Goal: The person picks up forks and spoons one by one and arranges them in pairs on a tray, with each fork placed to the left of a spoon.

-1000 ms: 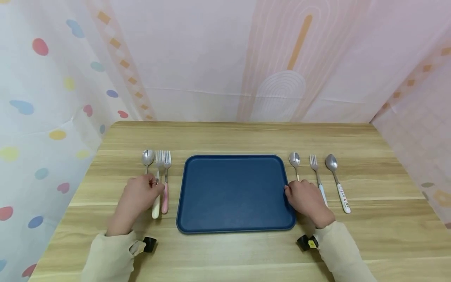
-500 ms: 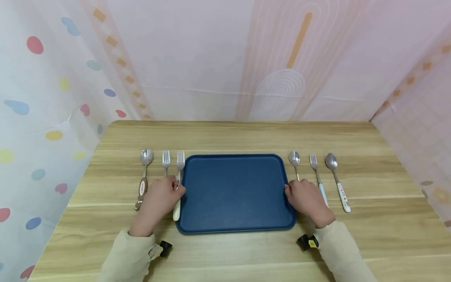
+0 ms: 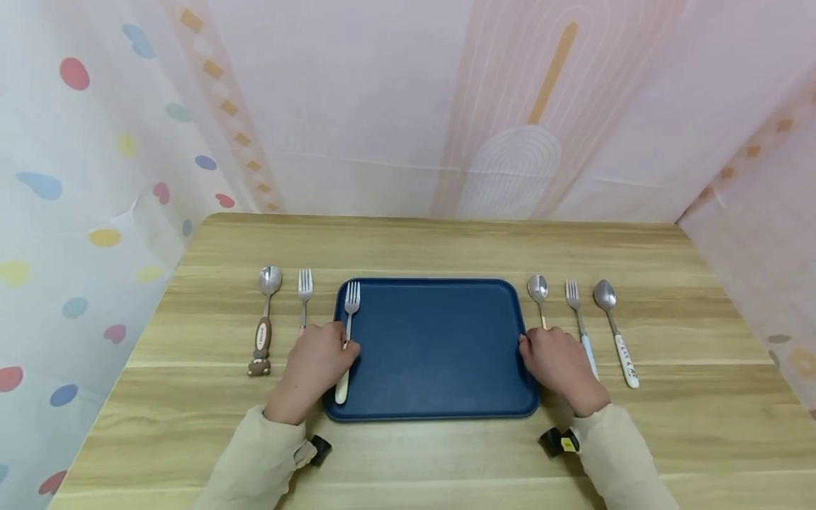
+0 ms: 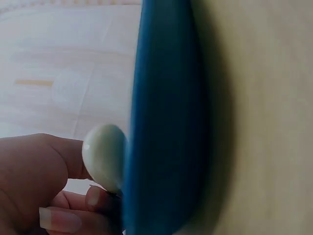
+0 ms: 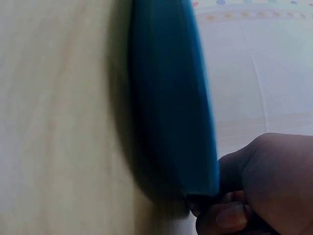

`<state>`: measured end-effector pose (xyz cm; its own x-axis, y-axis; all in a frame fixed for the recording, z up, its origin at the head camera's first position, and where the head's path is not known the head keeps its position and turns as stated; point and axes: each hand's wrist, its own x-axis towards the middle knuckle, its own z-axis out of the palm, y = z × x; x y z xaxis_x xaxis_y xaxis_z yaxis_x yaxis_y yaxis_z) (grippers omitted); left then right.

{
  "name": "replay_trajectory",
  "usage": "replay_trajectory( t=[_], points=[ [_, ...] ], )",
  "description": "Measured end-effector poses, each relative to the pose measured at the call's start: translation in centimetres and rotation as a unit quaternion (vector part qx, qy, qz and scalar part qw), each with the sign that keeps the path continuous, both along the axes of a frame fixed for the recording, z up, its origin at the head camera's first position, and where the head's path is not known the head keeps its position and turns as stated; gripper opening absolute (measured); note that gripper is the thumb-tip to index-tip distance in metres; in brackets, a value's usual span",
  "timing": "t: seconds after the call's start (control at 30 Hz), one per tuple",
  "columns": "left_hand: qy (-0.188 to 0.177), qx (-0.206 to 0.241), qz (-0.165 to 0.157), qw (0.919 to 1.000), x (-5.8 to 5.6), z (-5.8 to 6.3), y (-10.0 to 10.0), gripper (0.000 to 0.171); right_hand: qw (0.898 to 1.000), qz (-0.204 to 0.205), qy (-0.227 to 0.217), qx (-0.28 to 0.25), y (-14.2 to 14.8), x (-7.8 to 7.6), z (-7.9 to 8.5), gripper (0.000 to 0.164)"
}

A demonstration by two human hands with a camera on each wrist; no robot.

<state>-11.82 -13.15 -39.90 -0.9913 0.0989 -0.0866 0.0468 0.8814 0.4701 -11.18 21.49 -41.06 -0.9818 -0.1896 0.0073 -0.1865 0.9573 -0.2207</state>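
Note:
A fork with a cream handle (image 3: 342, 388) is pinched by my left hand (image 3: 316, 365), over the left edge of a dark blue tray (image 3: 433, 347). In the left wrist view the rounded end of that cream handle (image 4: 103, 156) shows between thumb and fingers, close to the tray's wall (image 4: 166, 117). My right hand (image 3: 556, 361) grips the tray's right rim, thumb on top; the right wrist view shows fingers (image 5: 232, 217) curled at the rim's edge. Left of the tray lie a pink-handled fork (image 3: 305, 287), its handle mostly hidden by my left hand, and a brown bear-handled spoon (image 3: 262, 340).
Right of the tray lie a spoon (image 3: 538, 289) partly behind my right hand, a fork with a light blue handle (image 3: 588, 350) and a spoon with a patterned white handle (image 3: 625, 361). A patterned curtain (image 3: 382, 106) hangs behind the wooden table (image 3: 446, 248).
My left hand has carried the cream-handled fork rightward from beside the pink-handled fork to over the tray's left edge. The brown spoon's handle has come into view. My right hand stays on the rim.

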Motion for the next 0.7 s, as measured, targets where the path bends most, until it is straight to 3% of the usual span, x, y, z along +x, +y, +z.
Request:
replay_trajectory(
  t=[0.27,0.7],
  points=[
    [-0.021,-0.023,0.019,0.9993,-0.16,-0.18,0.06,0.019,1.0,-0.007,-0.013,0.0,-0.2,-0.32,0.03,0.038],
    [-0.013,-0.043,0.006,0.999,0.03,-0.01,0.43,0.017,1.0,-0.005,-0.01,0.009,-0.2,-0.01,0.19,0.038]
  ],
)
